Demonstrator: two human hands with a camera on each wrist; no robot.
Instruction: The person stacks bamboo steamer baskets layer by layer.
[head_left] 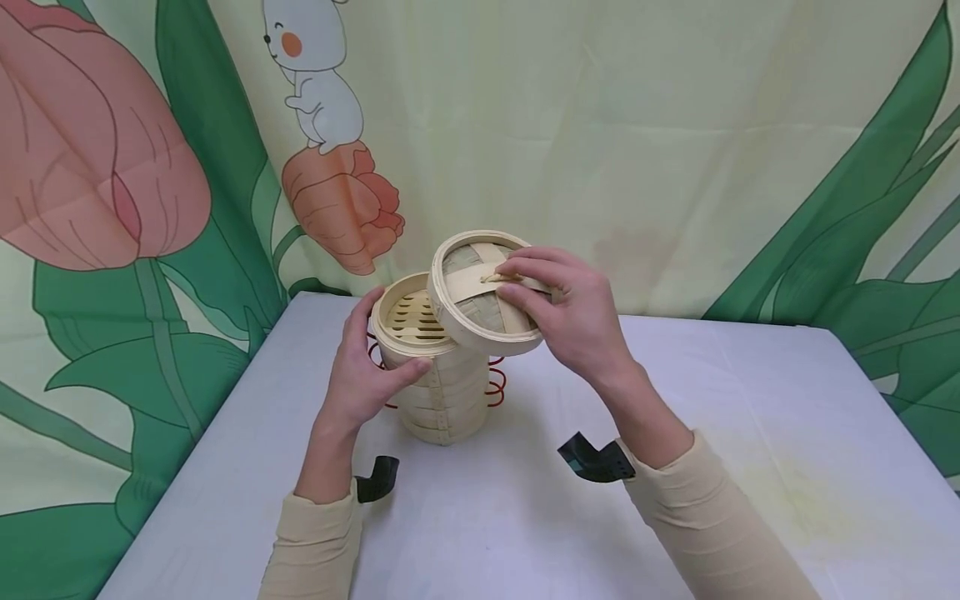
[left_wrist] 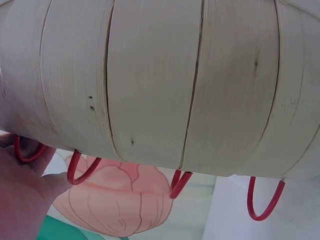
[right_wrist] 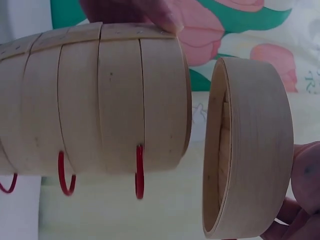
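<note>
A stack of round bamboo steamer baskets [head_left: 442, 408] stands upright on the table, red loops along its sides. My left hand [head_left: 363, 367] grips the top tier, thumb in front and fingers round the far left rim. Slats show inside that uncovered tier. The bamboo lid [head_left: 471, 310] is tilted above the stack's right side, and my right hand [head_left: 581, 312] pinches the small loop at its centre. In the right wrist view a gap separates the lid [right_wrist: 257, 145] from the stack [right_wrist: 80, 110]. The left wrist view is filled by the stack's wall [left_wrist: 150, 75], with red loops [left_wrist: 265, 210] below.
The white table [head_left: 750, 442] stretches to both sides and towards me. Behind it hangs a printed cloth [head_left: 637, 125] with flowers, leaves and a white animal. Black devices [head_left: 596, 458] sit at both sleeve cuffs.
</note>
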